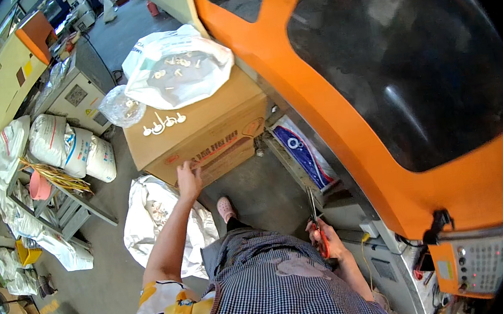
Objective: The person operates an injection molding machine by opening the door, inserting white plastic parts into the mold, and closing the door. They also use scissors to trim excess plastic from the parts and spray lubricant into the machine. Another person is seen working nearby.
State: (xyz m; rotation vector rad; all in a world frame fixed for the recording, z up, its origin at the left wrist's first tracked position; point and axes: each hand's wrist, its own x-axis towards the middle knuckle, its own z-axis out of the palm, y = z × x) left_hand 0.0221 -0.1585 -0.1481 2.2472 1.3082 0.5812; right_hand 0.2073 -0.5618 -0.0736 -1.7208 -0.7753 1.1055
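On the far side, at the middle of the scene, a brown cardboard carton is bearing a small white plastic moulded cluster, which is showing rounded, disc-like ends and one thin upright stem near its front left part. Behind it, a white plastic bag is gaping wide and holding similar pale pieces, while a clear plastic bag is sitting beside it on the left. On the right, nearer the body, a pair of scissors with red handles and slim dark blades is pointing its tips away toward the far side.

The right hand is gripping those handles, its fingers wrapping them low beside the apron, the forearm rising from the lower right. The left arm is stretching forward over a crumpled white sack; the left hand is hovering before the carton's front face, its fingers loosely bent and released. Whether they are touching the cardboard, I cannot tell.
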